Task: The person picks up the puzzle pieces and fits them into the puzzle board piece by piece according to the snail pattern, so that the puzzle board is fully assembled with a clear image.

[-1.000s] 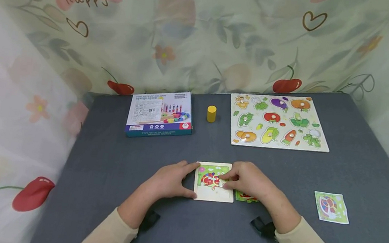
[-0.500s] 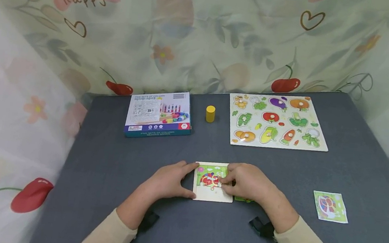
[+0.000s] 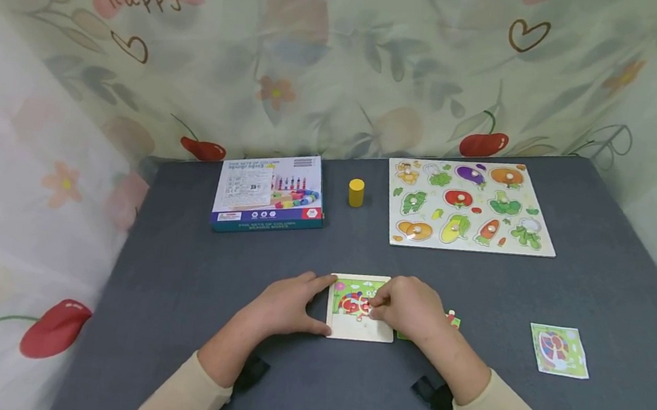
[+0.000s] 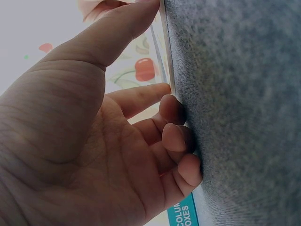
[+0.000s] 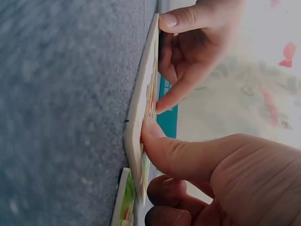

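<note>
A small wooden jigsaw board (image 3: 359, 330) lies on the dark table, its upper part filled with green and red picture pieces and its lower part bare. My left hand (image 3: 285, 306) steadies its left side, thumb at the near corner and index finger at the far corner. Over the right part of the board, my right hand (image 3: 414, 308) pinches a puzzle piece that its fingers mostly hide. In the right wrist view the right thumb (image 5: 157, 139) is right at the board's surface. Loose puzzle pieces (image 3: 452, 320) show beside the board, partly behind the right hand.
A picture card (image 3: 559, 351) lies to the right on the table (image 3: 342, 398). Along the back are a boxed set (image 3: 271, 191), a yellow cylinder (image 3: 356, 193) and a vegetable peg puzzle (image 3: 473, 205). Printed cloth hangs behind.
My right hand has turned, with its wrist and forearm shifting left, and loose pieces now show to its right. My left hand stays at the board's left side.
</note>
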The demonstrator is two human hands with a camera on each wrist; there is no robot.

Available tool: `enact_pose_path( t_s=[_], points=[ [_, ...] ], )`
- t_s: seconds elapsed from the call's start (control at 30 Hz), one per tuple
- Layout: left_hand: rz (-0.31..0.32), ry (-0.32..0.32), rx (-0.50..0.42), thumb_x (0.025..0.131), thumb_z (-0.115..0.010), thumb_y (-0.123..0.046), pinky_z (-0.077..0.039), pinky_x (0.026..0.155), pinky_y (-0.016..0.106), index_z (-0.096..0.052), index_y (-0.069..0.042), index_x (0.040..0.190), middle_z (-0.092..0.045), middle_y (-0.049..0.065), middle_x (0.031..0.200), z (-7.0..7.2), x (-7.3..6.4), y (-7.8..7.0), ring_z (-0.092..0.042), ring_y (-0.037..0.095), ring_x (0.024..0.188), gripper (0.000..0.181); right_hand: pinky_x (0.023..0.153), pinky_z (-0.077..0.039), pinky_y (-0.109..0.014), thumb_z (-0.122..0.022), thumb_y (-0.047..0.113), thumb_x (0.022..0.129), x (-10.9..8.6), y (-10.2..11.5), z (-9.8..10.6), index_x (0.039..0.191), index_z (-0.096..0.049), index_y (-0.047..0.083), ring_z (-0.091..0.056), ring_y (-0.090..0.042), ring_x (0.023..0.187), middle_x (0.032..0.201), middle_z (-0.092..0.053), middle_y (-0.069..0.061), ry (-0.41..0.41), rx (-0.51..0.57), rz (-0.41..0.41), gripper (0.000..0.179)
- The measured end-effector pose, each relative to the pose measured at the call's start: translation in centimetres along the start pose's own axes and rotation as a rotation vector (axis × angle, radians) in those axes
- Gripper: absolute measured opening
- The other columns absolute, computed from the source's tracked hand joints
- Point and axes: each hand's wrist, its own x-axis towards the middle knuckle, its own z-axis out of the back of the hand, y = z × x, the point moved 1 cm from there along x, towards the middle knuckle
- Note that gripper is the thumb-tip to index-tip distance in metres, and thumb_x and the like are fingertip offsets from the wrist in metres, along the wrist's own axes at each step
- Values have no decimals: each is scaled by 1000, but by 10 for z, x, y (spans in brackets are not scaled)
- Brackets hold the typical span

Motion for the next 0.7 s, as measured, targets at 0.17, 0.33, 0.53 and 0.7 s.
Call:
enact_pose_path(
  t_s=[0.17, 0.33, 0.53, 0.7],
  points=[
    [-6, -11, -7, 80, -84, -54, -46, 77, 36, -44, -21, 158, -59, 3, 116, 0, -2, 1, -54, 18, 90, 94, 58, -46, -31, -89, 21, 80, 2, -1, 2, 84, -83, 19, -56, -6, 64, 79, -71, 10, 21, -12, 79, 8],
    [-13, -18, -2, 80, -84, -54, -47, 79, 37, -44, -21, 157, -59, 4, 117, 0, -2, 1, -54, 18, 92, 93, 59, -43, -30, -91, 23, 79, 2, -4, 6, 93, -84, 17, -49, -7, 63, 72, -57, 11, 43, -25, 157, 16],
    [-16, -9, 8, 81, -83, -56, -48, 80, 38, -44, -21, 158, -59, 3, 119, 0, 0, 0, -55, 18, 93, 93, 62, -43, -29, -90, 23, 81, -4, 0, 18, 106, -82, 15, -47, -8, 65, 76, -54, 9, 48, -9, 164, 27],
    [-9, -3, 4, 81, -83, -56, -49, 83, 40, -43, -22, 158, -59, 4, 121, 0, 0, 0, -55, 19, 94, 93, 59, -42, -30, -88, 22, 83, -11, 3, 36, 112, -80, 11, -47, -9, 62, 73, -51, 9, 12, 58, 198, 31]
  ],
)
